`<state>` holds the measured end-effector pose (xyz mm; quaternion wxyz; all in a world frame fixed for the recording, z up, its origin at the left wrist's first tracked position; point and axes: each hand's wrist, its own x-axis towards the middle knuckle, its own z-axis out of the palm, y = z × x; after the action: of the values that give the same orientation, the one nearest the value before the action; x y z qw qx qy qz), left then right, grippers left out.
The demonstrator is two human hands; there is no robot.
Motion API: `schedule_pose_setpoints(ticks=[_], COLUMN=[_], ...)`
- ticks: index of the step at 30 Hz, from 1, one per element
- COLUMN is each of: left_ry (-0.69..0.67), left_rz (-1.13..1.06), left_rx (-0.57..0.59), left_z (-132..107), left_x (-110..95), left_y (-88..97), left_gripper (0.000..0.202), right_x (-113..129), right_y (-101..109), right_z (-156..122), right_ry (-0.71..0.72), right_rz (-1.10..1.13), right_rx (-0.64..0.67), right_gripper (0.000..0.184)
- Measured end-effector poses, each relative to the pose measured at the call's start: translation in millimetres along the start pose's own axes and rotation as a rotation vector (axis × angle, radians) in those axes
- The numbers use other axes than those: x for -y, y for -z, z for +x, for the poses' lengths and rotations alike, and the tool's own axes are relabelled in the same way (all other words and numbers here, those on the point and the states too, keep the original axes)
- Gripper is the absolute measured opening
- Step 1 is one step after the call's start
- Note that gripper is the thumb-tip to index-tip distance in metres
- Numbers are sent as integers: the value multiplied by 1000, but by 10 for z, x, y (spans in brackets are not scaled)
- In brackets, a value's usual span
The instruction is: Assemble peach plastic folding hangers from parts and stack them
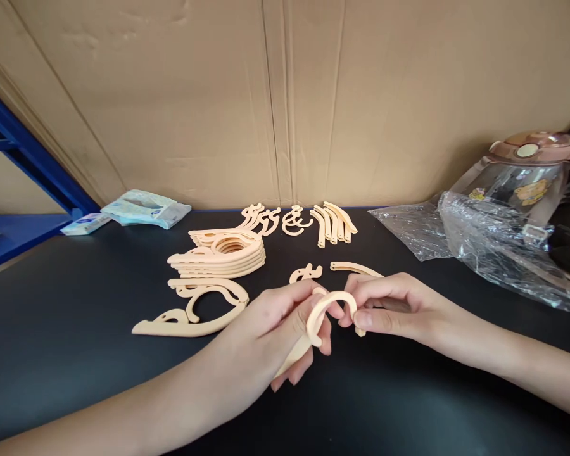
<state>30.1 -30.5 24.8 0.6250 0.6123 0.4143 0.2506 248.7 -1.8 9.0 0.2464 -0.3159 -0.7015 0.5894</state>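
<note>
My left hand point(289, 323) is closed around a cream plastic hanger arm point(292, 356), its fingers wrapped beneath. A curved cream hanger hook point(335, 297) arches above that hand. My right hand point(389, 304) pinches the hook's right end between thumb and fingertips. Whether hook and arm are joined is hidden by the left fingers. Just beyond the hands lie a small cream hook piece point(306, 273) and a loose curved arm point(356, 268). Left of them, a folded hanger point(190, 328) rests flat on the black table point(76, 354).
Behind the folded hanger is a stack of folded hangers point(218, 256). Farther back lie loose hooks point(294, 221) and several curved arms point(335, 223). Tissue packs point(145, 209) sit at left; a bottle point(517, 183) and clear plastic wrap point(494, 244) at right. Cardboard point(194, 95) stands behind.
</note>
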Motion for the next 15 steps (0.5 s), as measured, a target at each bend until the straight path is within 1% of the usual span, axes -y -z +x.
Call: schedule_pose_setpoints(ticks=[2, 5, 9, 11, 13, 15], left_ry=[9, -9, -46, -38, -26, -17], left_rz=[54, 169, 418, 552, 649, 739], left_rx=[21, 31, -31, -63, -92, -118], left_z=[-11, -13, -28, -52, -79, -98], left_x=[12, 66, 161, 180, 177, 166], left_y=[-23, -20, 10, 0, -31, -70], left_gripper=[30, 31, 38, 43, 46, 43], right_x=[5, 13, 12, 9, 3, -5], right_y=[-2, 1, 22, 38, 52, 60], right_z=[-4, -11, -23, -22, -13, 3], right_ry=[10, 46, 21, 14, 21, 25], right_rz=[-62, -138, -18, 49, 71, 81], right_rx=[11, 33, 52, 21, -29, -63], right_gripper=[21, 16, 16, 16, 15, 15])
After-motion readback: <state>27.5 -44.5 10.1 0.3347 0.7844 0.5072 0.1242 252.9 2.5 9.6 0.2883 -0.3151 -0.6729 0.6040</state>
